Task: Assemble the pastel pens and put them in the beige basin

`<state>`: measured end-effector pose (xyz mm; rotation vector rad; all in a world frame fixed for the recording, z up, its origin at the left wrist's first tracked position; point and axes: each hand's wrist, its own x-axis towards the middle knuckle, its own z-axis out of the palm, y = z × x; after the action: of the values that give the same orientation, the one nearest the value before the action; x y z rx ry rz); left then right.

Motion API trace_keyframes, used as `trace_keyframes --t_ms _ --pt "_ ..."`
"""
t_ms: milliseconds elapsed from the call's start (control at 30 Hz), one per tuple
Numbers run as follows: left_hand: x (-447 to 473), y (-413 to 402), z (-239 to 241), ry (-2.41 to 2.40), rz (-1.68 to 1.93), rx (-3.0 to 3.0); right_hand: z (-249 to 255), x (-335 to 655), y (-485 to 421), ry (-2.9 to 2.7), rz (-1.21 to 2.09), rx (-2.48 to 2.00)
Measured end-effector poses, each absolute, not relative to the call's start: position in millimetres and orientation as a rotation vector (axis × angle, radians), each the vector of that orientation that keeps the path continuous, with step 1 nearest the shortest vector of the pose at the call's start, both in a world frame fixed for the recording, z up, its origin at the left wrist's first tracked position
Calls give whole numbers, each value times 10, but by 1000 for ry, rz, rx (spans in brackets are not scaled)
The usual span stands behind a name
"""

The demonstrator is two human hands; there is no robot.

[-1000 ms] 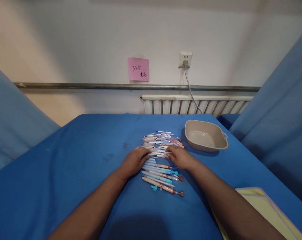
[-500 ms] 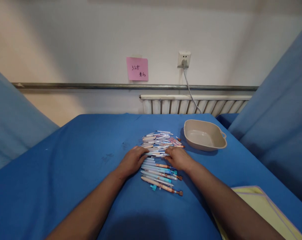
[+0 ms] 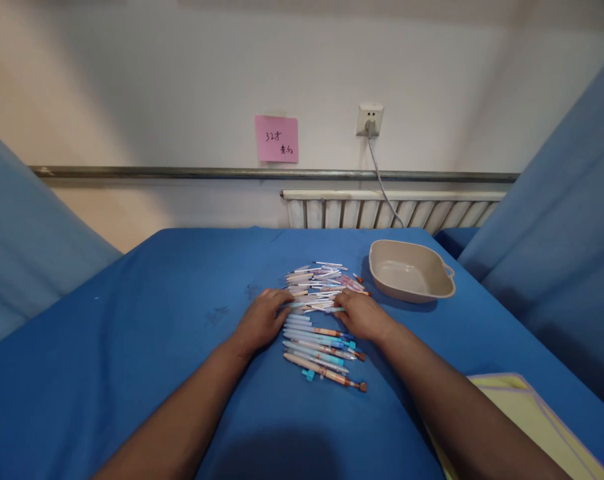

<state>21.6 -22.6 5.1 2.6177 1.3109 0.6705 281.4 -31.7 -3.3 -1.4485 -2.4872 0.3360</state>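
A row of loose pens and thin white pen refills lies heaped on the blue cloth between my hands. My left hand is at the left ends, thumb and fingers closed around a pale pen in the heap. At the right ends, my right hand is closed on a light-blue pen piece; its fingertips are partly hidden. Nearer to me lie several pale blue pens side by side. Closest is a beige and orange pen with a brown end, beside a small turquoise piece.
A beige plastic basin stands right of the heap. Folded yellow cloth lies under my right forearm. Behind the blue-covered table are a radiator, a wall pipe and a plugged socket. Blue curtains hang on both sides.
My right hand's fingers have shifted slightly, and a light-blue pen piece now shows at its fingertips. My left hand stays at the left ends, a touch further up.
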Motion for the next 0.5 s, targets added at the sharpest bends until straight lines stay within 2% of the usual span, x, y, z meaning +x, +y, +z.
trace_keyframes --t_ms 133,333,500 --pt "257 -289 104 1239 626 2559 28 2741 -385 -2451 347 -1371" --pt "317 -380 152 1196 378 2543 64 2591 -502 -2590 557 -1261" --pt "317 -432 166 1240 325 2566 88 2570 -544 -2630 513 -1227"
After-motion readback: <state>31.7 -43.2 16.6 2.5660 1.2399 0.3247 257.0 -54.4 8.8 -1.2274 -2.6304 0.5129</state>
